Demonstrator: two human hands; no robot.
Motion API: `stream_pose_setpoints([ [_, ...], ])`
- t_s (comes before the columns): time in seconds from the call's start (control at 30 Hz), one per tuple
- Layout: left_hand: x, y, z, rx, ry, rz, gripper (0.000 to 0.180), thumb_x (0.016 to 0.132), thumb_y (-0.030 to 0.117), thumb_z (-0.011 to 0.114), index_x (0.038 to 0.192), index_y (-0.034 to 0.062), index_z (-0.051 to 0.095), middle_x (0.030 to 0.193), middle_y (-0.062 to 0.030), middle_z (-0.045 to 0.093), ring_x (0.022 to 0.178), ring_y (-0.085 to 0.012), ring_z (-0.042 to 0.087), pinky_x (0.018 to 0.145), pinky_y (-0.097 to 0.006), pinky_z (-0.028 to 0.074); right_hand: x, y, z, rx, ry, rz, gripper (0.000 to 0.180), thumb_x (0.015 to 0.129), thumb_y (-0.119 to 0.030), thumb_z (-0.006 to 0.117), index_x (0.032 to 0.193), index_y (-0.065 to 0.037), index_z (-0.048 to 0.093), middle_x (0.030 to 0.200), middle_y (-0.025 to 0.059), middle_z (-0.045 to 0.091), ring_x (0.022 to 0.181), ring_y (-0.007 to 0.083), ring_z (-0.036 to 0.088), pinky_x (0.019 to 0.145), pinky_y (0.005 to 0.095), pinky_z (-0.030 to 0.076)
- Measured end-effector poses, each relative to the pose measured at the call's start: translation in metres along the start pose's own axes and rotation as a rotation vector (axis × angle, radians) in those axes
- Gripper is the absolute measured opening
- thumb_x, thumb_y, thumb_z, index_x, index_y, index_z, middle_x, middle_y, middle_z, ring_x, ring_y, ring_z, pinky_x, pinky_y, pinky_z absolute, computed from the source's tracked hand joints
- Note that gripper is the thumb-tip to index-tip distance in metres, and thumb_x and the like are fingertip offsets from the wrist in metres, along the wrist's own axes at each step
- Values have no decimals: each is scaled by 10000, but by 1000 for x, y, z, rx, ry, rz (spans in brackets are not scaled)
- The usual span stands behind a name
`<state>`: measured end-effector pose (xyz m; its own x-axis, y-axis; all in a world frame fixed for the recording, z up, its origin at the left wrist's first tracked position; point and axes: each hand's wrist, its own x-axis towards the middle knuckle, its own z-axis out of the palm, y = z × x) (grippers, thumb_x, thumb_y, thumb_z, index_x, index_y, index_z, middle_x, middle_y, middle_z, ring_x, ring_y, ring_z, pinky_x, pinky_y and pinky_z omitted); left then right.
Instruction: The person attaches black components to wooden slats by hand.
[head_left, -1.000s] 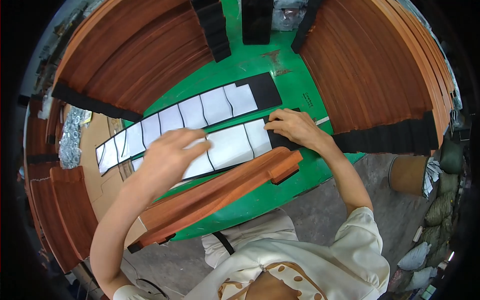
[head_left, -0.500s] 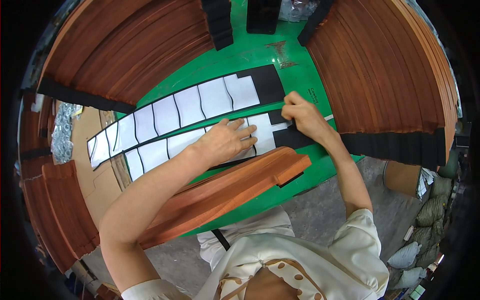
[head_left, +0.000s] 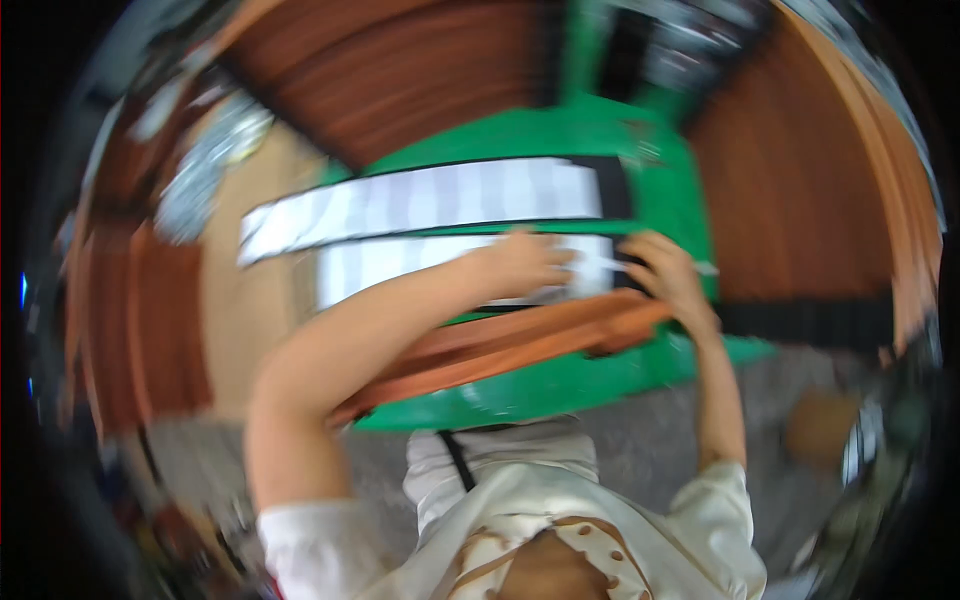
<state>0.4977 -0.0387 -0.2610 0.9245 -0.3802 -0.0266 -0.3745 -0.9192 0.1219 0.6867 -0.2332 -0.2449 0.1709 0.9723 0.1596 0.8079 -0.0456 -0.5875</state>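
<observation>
Head view is smeared with motion blur, so read it with care: your left hand [head_left: 525, 265] lies flat, fingers spread and pressing down on the near strip [head_left: 420, 265], a long black band carrying a row of white rectangles; your right hand [head_left: 670, 275] sits at that strip's right end, fingers curled onto its black tip, though you cannot tell through the blur whether they pinch it or only press. Both hands are close together, nearly touching. The near strip lies across the green table [head_left: 560, 385], parallel to a far strip [head_left: 430, 195] of the same kind just beyond it, which nobody touches. Just in front of your hands a wooden slat [head_left: 500, 350] lies slanted along the table's near edge, partly under your left forearm. Judging by this, the far strip looks finished and laid aside, while the near one is in hand at its right end, with its white pieces apparently already in a row. Outward, reddish-brown boards [head_left: 800, 200] fan out to the right and behind, and more stacks [head_left: 130, 330] stand at the left.
</observation>
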Motion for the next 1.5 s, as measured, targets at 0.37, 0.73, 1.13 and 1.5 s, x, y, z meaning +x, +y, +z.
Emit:
stream_pose_setpoints([
  [0.37,30,2,-9,-115,-319,-203,490,866,238,500,1339,337,422,1374,-6,440,1138,-282,534,849,-439,483,-36,66,-1,1266,422,392,370,944,-235,546,1255,-54,459,1153,78,559,1071,177,544,910,390,465],
  [0.73,-7,69,-154,-114,672,-418,106,755,132,601,805,126,693,873,-113,629,878,-293,627,599,-450,477,-61,12,-94,911,637,12,336,967,-91,469,1284,18,483,1299,110,509,1121,191,543,1007,354,423],
  [1.13,-46,159,-130,-237,737,-561,185,755,152,689,870,17,637,847,-110,591,822,-300,579,723,-397,465,-75,-149,-78,463,431,44,246,847,10,603,1092,29,620,1017,50,607,914,113,570,789,226,457],
  [1.5,1,161,-111,-301,722,-730,300,724,196,736,970,42,665,922,-72,618,828,-253,581,719,-370,447,-60,-126,-79,81,261,-131,201,803,-56,661,1002,-31,679,938,84,619,870,181,585,755,285,462],
])
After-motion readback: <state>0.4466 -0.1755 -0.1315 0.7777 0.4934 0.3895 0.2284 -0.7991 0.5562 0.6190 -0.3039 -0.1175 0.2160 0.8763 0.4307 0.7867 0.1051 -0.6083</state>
